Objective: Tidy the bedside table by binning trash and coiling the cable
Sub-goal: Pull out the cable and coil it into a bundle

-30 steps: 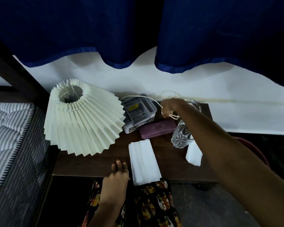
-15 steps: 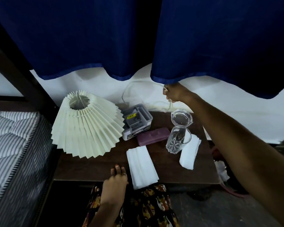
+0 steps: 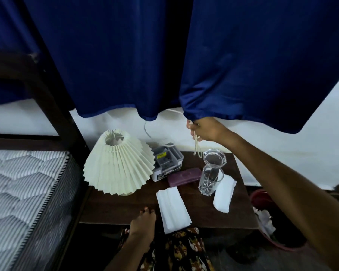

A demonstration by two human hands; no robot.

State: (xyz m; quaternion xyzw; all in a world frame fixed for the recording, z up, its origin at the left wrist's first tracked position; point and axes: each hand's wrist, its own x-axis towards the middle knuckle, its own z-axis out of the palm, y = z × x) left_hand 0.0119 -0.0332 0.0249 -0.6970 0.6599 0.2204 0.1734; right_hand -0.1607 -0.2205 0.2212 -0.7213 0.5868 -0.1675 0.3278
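Note:
My right hand (image 3: 206, 129) is raised at the blue curtain's hem, shut on a white cable (image 3: 197, 146). Loops of the cable hang below the fist, above the back of the dark bedside table (image 3: 114, 208). Another stretch of cable runs up behind the curtain and down the wall toward the lamp. My left hand (image 3: 144, 222) rests flat on the table's front edge, holding nothing. Two folded white tissues lie on the table, a large one (image 3: 173, 207) beside my left hand and a smaller one (image 3: 224, 193) at the right. A red bin (image 3: 262, 196) holding crumpled paper stands on the floor at the right.
A pleated cream lamp (image 3: 118, 165) stands at the table's left. A grey box (image 3: 167, 161), a purple case (image 3: 184, 176), a drinking glass (image 3: 210, 179) and a glass lid (image 3: 214, 158) fill the back. The mattress (image 3: 28, 192) lies to the left. The blue curtain (image 3: 184, 55) hangs above.
My right hand has lifted the cable from the grey box up to the curtain hem. The view has tilted upward. My left hand has stayed on the table's edge.

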